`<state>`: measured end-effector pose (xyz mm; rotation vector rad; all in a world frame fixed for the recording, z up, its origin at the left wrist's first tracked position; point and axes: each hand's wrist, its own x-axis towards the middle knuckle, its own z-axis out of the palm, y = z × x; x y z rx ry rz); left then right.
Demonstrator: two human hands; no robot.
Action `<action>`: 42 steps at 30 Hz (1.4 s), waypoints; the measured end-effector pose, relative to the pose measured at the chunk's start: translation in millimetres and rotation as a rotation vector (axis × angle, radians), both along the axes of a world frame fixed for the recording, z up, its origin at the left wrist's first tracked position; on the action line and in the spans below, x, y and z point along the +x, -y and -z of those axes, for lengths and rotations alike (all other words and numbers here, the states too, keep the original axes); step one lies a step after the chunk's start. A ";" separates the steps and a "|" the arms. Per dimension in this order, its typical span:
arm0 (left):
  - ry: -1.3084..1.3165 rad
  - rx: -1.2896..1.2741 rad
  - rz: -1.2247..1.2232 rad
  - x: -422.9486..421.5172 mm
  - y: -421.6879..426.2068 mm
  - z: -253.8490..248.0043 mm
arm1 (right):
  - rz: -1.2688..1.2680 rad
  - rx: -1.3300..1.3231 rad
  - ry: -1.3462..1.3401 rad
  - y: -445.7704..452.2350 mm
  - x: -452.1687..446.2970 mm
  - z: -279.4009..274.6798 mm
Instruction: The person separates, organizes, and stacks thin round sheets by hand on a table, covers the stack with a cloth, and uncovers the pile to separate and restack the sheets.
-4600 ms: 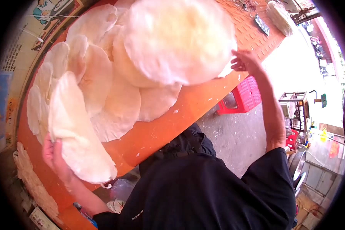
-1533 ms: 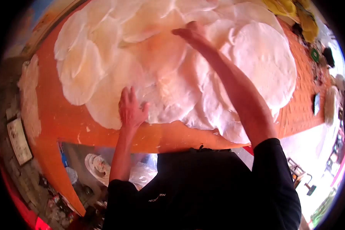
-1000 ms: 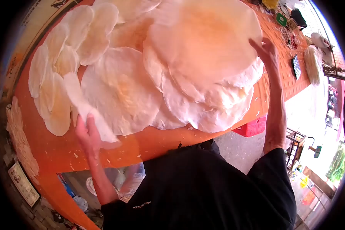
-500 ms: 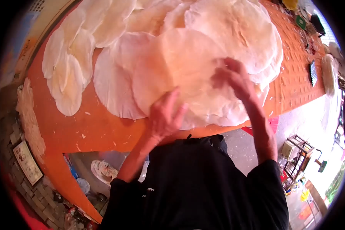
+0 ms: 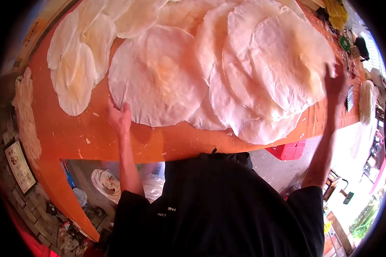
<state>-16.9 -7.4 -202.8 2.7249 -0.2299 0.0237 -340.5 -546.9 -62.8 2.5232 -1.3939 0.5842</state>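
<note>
Large, thin, round pale sheets with yellowish centres lie overlapping on an orange table; I cannot tell what they are made of. My left hand [image 5: 119, 119] is at the lower left edge of one broad sheet [image 5: 156, 77], thumb and fingers apart, the thumb touching its rim. On the right, the uppermost sheet [image 5: 289, 60] lies over several others. My right hand [image 5: 336, 83] is at that sheet's right edge, fingers apart and slightly blurred; whether it grips the rim is hard to make out.
Smaller oval sheets [image 5: 75, 79] overlap on the left of the orange table [image 5: 103, 139]. A red crate [image 5: 289, 150] stands below the front edge. A yellow bag [image 5: 336, 13], a green item [image 5: 344, 43] and a clear plastic bundle [image 5: 367, 102] lie around the right side.
My hands have moved apart, the left to the left and the right far to the right. The middle sheet no longer covers the centre; an uppermost sheet now lies further right.
</note>
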 end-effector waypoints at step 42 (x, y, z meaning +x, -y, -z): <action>0.229 0.020 0.458 155.1 270.2 -9.7 | 0.103 -0.258 -0.053 45.8 33.6 24.0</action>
